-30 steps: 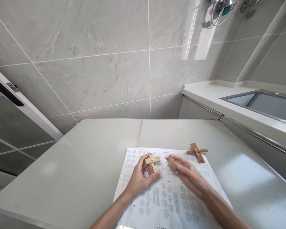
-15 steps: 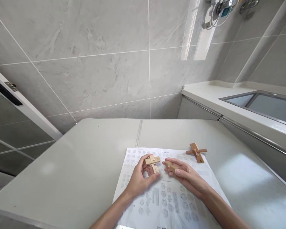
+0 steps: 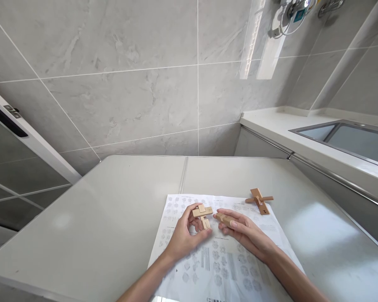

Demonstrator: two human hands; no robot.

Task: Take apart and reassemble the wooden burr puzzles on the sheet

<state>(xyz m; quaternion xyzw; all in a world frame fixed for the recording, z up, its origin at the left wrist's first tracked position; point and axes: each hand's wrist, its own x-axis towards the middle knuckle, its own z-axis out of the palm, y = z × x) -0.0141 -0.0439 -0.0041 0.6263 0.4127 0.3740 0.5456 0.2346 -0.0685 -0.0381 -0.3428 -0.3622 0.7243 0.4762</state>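
My left hand is closed around a few interlocked wooden puzzle pieces, pale and set crosswise to each other. Just to the right, my right hand grips a single notched wooden puzzle piece between thumb and fingers. A small gap separates this piece from the joined ones. Both hands are above a printed sheet covered with small grey diagrams. Beyond my right hand, more puzzle pieces in a darker brown lie crossed on the sheet's far right corner, one marked with a dark figure.
The sheet lies on a pale table with a seam across it. A tiled wall rises behind. To the right stands a white counter with a sink, and a white-framed glass door is at the left.
In my right hand the notched piece has turned slightly, showing its notch more. My left hand and the joined pieces have barely moved.
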